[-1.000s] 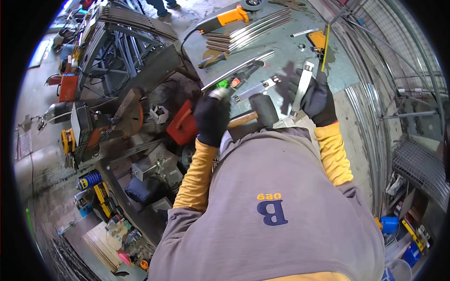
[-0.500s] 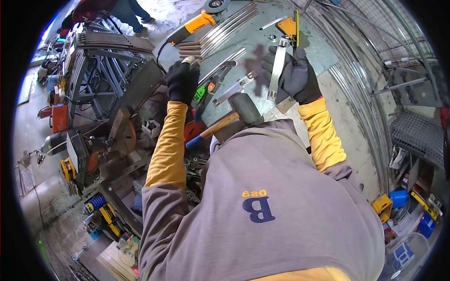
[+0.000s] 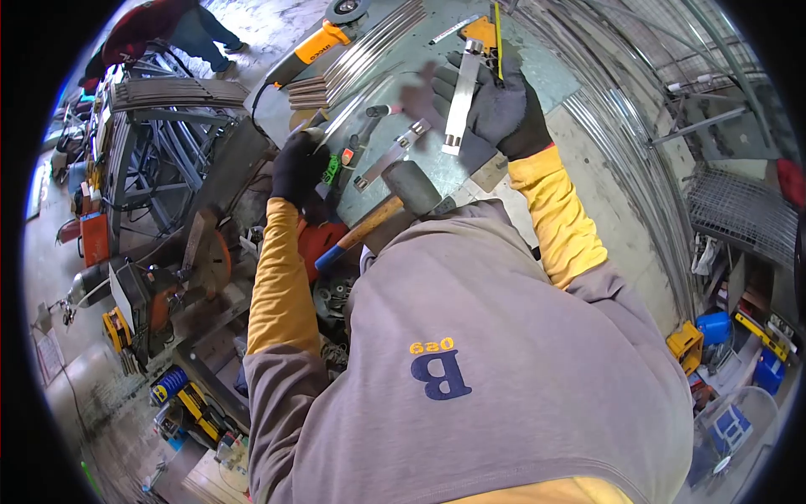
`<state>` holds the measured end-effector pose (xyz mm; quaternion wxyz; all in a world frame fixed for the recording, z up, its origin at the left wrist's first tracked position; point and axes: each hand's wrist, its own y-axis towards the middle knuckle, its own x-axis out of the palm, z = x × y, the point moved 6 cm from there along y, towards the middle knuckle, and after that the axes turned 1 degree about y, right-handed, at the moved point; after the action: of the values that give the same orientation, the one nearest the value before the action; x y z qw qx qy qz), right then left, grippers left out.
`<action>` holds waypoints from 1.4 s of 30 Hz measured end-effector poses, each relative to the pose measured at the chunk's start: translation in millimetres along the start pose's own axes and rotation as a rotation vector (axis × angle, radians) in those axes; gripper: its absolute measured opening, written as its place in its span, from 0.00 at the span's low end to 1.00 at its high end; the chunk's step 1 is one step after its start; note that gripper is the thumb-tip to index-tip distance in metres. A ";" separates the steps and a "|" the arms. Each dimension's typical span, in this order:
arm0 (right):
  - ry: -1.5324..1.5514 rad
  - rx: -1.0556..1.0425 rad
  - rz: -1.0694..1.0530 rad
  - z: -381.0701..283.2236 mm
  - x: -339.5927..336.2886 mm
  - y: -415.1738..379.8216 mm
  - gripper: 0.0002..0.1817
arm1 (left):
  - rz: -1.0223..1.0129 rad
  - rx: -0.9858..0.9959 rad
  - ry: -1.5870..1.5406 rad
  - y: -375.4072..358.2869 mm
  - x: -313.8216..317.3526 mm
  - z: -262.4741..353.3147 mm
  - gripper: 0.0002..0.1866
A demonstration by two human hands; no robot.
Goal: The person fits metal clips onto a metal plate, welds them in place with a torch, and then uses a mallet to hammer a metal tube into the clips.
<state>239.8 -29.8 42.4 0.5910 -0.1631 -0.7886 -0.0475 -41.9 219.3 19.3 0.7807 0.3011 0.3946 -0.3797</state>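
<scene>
My right hand [image 3: 508,109], in a dark grey glove, grips a flat metal strip [image 3: 462,99] with shiny bracket-like ends, held slanting across its fingers. My left hand [image 3: 300,168], in a black glove, is closed beside the left end of some thin shiny bars; whatever it holds is hidden by the fingers and blur. Between the hands, a similar metal strip [image 3: 391,156] lies on the worktable [image 3: 449,172]. Nearer my body rests a mallet [image 3: 412,188] with a dark head and a wooden, blue-ended handle. A green and black tool [image 3: 331,170] lies close to my left hand.
An orange angle grinder [image 3: 312,46] lies at the table's far left, beside a bundle of metal bars [image 3: 374,50]. A yellow-orange square [image 3: 479,32] sits beyond my right hand. Long metal lengths [image 3: 617,143] run along the right. Another person [image 3: 155,34] stands at far left.
The whole view has shifted, so the table and both hands appear further left and higher. My left hand has turned and drawn slightly back; my right hand still holds the metal strip.
</scene>
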 end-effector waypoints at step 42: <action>-0.034 0.176 -0.346 5.9 87.1 54.1 0.49 | 0.031 -0.510 -0.612 -149.0 -64.6 122.0 0.19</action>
<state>229.7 40.3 116.8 0.5726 0.0266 -0.8158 -0.0766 -144.1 69.4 110.3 0.9176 -0.0235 0.2205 -0.3299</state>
